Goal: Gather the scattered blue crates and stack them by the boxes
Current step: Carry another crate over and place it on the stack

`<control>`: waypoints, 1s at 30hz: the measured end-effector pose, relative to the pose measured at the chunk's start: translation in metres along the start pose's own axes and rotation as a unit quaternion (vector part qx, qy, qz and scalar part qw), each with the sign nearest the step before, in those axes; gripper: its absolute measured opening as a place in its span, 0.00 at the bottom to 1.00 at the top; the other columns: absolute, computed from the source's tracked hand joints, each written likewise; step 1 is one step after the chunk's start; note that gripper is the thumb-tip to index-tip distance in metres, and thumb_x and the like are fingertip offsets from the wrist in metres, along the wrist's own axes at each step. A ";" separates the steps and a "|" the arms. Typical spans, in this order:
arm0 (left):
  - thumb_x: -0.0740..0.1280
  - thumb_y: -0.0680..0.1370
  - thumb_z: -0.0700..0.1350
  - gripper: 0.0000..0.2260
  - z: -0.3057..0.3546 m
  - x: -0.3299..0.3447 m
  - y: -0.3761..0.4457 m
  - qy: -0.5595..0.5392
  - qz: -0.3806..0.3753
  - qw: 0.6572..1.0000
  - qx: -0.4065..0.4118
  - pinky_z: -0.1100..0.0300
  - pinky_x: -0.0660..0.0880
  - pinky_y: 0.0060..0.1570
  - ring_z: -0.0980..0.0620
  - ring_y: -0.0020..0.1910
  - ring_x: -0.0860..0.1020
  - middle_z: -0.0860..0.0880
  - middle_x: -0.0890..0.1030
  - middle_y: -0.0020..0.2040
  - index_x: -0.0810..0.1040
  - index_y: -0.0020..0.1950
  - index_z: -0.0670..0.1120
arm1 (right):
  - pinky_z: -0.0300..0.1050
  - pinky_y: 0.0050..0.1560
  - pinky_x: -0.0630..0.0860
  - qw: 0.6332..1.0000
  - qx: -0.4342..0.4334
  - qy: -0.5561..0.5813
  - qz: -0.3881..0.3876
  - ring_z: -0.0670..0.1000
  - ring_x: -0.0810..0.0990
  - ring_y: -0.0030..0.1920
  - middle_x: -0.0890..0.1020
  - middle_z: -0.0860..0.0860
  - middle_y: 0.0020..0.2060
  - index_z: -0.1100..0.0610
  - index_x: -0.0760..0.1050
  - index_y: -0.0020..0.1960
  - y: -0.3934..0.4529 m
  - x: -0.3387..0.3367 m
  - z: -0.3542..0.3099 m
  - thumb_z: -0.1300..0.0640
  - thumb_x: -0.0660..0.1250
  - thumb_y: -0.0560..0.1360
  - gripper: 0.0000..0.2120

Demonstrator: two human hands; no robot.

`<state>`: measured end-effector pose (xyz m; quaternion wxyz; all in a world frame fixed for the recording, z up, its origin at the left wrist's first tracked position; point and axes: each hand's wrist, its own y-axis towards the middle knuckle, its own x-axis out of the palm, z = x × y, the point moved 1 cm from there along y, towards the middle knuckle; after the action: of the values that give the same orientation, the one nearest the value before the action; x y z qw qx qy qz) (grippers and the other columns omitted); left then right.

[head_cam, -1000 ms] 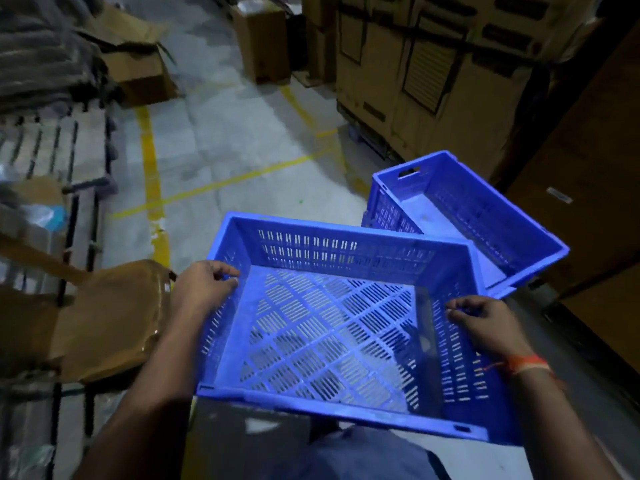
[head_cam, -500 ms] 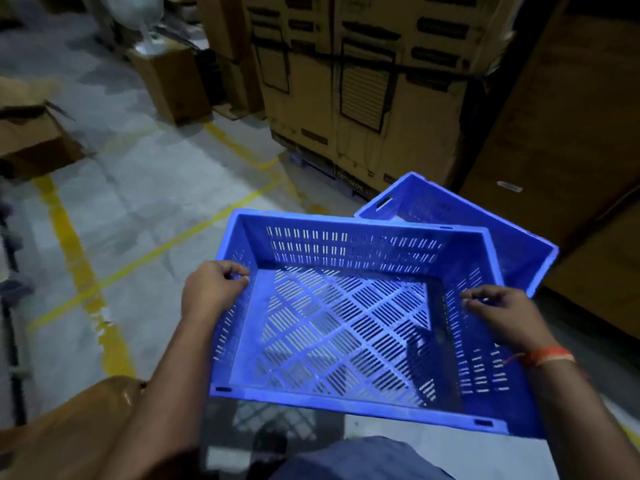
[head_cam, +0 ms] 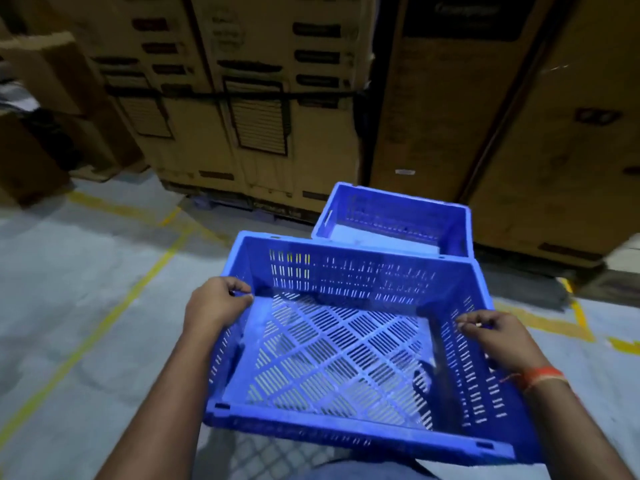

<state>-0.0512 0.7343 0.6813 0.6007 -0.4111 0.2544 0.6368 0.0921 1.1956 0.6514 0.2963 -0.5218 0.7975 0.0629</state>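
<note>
View from a head-worn camera, looking down at 2 bare arms that carry a blue plastic crate (head_cam: 332,344) above a grey concrete floor (head_cam: 86,306). The crate is open at the top, with slotted walls and a floor of diagonal slotted panels. The left hand (head_cam: 216,306) grips the crate's left rim, fingers curled over the edge. The right hand (head_cam: 498,341) grips the right rim the same way, fingers hooked over the top; an orange thread band (head_cam: 543,375) circles that wrist. The crate is held roughly level in front of the body, off the floor.

Just beyond its far wall sits a second blue crate (head_cam: 398,220), also open upward, with a handle slot in its left wall. It stands close against a row of tall brown cardboard boxes (head_cam: 270,98) that fills the top of the view; a dark strap runs across some of them. Whether the 2 crates touch cannot be told. Yellow painted lines (head_cam: 104,323) cross the floor on the left and right.
</note>
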 end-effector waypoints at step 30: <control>0.75 0.71 0.47 0.13 0.315 0.067 0.348 0.033 -0.004 0.989 0.147 0.54 0.77 0.55 0.44 0.53 0.82 0.46 0.85 0.54 0.84 0.55 0.52 | 0.41 0.29 0.76 0.987 0.024 -0.140 0.077 0.49 0.79 0.26 0.85 0.53 0.34 0.55 0.83 0.42 0.361 -0.118 -0.120 0.56 0.71 0.71 0.04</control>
<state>-0.4545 0.9779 0.7345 0.6483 -0.3406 0.3632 0.5760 -0.2371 1.4019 0.7372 0.4118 -0.4376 0.7872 0.1387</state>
